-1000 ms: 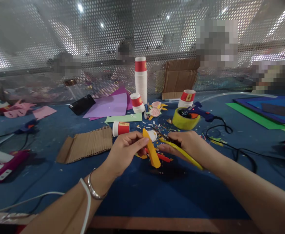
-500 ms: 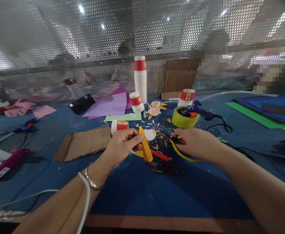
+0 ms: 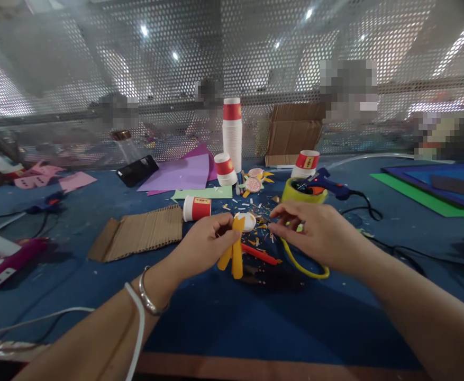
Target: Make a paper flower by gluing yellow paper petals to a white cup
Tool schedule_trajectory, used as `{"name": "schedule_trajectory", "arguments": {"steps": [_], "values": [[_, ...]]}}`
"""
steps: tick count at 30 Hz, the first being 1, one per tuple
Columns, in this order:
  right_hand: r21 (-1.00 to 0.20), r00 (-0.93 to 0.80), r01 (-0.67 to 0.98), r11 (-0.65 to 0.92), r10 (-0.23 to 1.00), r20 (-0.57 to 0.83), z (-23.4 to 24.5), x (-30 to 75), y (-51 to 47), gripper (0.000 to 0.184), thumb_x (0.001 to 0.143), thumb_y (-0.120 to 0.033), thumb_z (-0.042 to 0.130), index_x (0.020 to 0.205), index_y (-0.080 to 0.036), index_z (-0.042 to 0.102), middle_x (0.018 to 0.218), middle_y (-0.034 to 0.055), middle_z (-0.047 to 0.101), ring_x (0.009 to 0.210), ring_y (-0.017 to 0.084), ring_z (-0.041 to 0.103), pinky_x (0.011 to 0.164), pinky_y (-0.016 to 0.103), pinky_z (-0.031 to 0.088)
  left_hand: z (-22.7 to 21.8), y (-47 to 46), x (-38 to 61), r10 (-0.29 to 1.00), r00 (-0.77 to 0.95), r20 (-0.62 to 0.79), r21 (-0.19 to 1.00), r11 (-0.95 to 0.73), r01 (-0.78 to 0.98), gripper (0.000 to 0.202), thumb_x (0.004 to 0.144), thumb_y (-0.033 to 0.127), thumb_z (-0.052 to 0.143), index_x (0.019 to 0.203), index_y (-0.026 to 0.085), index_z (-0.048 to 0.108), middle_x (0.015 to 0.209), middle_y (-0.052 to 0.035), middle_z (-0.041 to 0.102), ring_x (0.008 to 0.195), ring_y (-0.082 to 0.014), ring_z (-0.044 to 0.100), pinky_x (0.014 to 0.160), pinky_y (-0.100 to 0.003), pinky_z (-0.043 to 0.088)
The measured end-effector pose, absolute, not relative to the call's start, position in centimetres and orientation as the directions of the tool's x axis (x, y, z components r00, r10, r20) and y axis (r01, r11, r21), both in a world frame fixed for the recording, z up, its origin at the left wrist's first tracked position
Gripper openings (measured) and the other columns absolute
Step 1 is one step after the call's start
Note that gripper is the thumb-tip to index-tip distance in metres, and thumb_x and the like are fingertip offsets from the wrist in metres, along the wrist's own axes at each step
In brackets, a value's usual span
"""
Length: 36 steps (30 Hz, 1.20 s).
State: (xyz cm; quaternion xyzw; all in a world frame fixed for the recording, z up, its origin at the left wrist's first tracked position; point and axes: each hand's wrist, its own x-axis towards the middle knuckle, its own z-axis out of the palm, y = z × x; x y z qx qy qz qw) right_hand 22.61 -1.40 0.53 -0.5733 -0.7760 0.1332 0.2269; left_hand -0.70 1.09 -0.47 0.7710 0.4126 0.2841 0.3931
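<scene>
My left hand (image 3: 203, 241) pinches orange-yellow paper strips (image 3: 237, 256) between thumb and fingers; their lower ends hang down, slightly fanned. Facing it, my right hand (image 3: 311, 227) has thumb and fingers apart with nothing visible between them. A yellow curved loop (image 3: 303, 269) lies below the right hand, its kind unclear and partly covered. Between the hands are a small white disc (image 3: 247, 221), scattered paper scraps (image 3: 261, 233) and a slim red-orange stick-like tool (image 3: 261, 254). A red-and-white paper cup (image 3: 197, 208) lies on its side beyond my left hand.
Corrugated cardboard (image 3: 144, 233) lies to the left. Farther back are a stack of cups (image 3: 232, 137), purple paper (image 3: 180, 172) and a black phone (image 3: 137, 170). A blue glue gun (image 3: 329, 182) rests on a yellow tape roll (image 3: 291, 194), its cord trailing right.
My right hand has opened and lifted off the dark and red item it was gripping near the yellow loop. The strips in my left hand have turned and now show two separate ends.
</scene>
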Motion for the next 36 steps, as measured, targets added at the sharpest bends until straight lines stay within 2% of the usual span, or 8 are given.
{"name": "schedule_trajectory", "arguments": {"steps": [3, 9, 15, 19, 22, 26, 29, 36], "values": [[-0.655, -0.312, 0.637, 0.408, 0.912, 0.265, 0.3, 21.2, -1.8, 0.022, 0.092, -0.040, 0.060, 0.098, -0.020, 0.067, 0.086, 0.0025, 0.072, 0.071, 0.015, 0.064, 0.059, 0.026, 0.045, -0.4, 0.5, -0.3, 0.826, 0.552, 0.118, 0.775, -0.424, 0.468, 0.015, 0.084, 0.025, 0.052, 0.070, 0.019, 0.053, 0.064, 0.0034, 0.048, 0.059, -0.0112, 0.040, 0.053, -0.026, 0.033], [-0.781, -0.380, 0.467, 0.414, 0.892, 0.246, -0.4, 20.1, -2.2, 0.011, 0.090, -0.028, 0.062, 0.085, -0.020, 0.066, 0.076, -0.0012, 0.069, 0.069, 0.013, 0.061, 0.062, 0.024, 0.045, -0.3, -0.9, 0.8, 0.769, 0.626, 0.126, 0.669, -0.532, 0.519, 0.008, 0.078, 0.016, 0.051, 0.071, 0.019, 0.052, 0.067, 0.0030, 0.052, 0.061, -0.0115, 0.046, 0.055, -0.026, 0.034], [-0.911, -0.319, 0.324, 0.253, 0.936, 0.147, -0.7, 20.6, -1.8, 0.015, 0.087, -0.032, 0.064, 0.079, -0.020, 0.063, 0.068, -0.0024, 0.061, 0.057, 0.011, 0.055, 0.053, 0.024, 0.045, -0.3, -0.7, 0.3, 0.798, 0.599, -0.074, 0.939, -0.146, 0.311, 0.011, 0.086, 0.026, 0.056, 0.094, 0.020, 0.051, 0.081, -0.0015, 0.065, 0.071, -0.0158, 0.064, 0.066, -0.031, 0.051], [-0.945, -0.262, 0.275, 0.179, 0.959, 0.105, -0.9, 20.8, -1.4, 0.015, 0.086, -0.034, 0.065, 0.081, -0.020, 0.063, 0.065, -0.0018, 0.062, 0.054, 0.011, 0.057, 0.052, 0.025, 0.048, 0.1, -0.3, -0.6, 0.808, 0.585, 0.069, 0.861, -0.344, 0.374, 0.039, 0.077, 0.026, 0.073, 0.109, 0.021, 0.052, 0.094, -0.0020, 0.064, 0.079, -0.0162, 0.061, 0.069, -0.030, 0.050], [-0.956, -0.246, 0.247, 0.161, 0.964, 0.099, -1.0, 20.9, -1.3, 0.015, 0.084, -0.033, 0.066, 0.081, -0.019, 0.063, 0.064, -0.0015, 0.063, 0.053, 0.011, 0.059, 0.053, 0.025, 0.049, 0.5, -0.4, -0.8, 0.776, 0.609, 0.161, 0.761, -0.491, 0.424, 0.037, 0.076, 0.020, 0.072, 0.110, 0.021, 0.055, 0.101, -0.0025, 0.064, 0.086, -0.0172, 0.061, 0.074, -0.030, 0.049], [-0.937, -0.271, 0.297, 0.186, 0.957, 0.105, -1.0, 20.7, -1.2, 0.013, 0.086, -0.032, 0.063, 0.082, -0.019, 0.062, 0.065, -0.0017, 0.062, 0.055, 0.012, 0.058, 0.054, 0.025, 0.049, 0.8, -0.6, -0.7, 0.772, 0.601, 0.206, 0.675, -0.557, 0.484, 0.020, 0.081, 0.013, 0.063, 0.099, 0.020, 0.063, 0.094, -0.0011, 0.068, 0.084, -0.0167, 0.062, 0.076, -0.031, 0.047], [-0.880, -0.293, 0.418, 0.227, 0.950, 0.106, -0.9, 20.7, -1.5, 0.012, 0.087, -0.031, 0.061, 0.081, -0.020, 0.062, 0.067, -0.0014, 0.063, 0.058, 0.013, 0.057, 0.055, 0.026, 0.047, 0.6, 0.0, -1.0, 0.801, 0.556, 0.224, 0.730, -0.516, 0.448, 0.013, 0.083, 0.018, 0.064, 0.096, 0.020, 0.063, 0.094, -0.0027, 0.069, 0.086, -0.0178, 0.064, 0.077, -0.032, 0.049], [-0.503, -0.532, 0.743, 0.441, 0.845, -0.046, 0.0, 20.5, -2.9, 0.008, 0.084, -0.020, 0.065, 0.077, -0.020, 0.067, 0.074, 0.0004, 0.068, 0.067, 0.015, 0.060, 0.060, 0.027, 0.041, 0.0, 1.7, -1.9, 0.850, 0.510, 0.134, 0.869, -0.348, 0.351, 0.020, 0.082, 0.024, 0.067, 0.099, 0.017, 0.057, 0.091, -0.0040, 0.064, 0.084, -0.0164, 0.062, 0.070, -0.029, 0.051]]}}
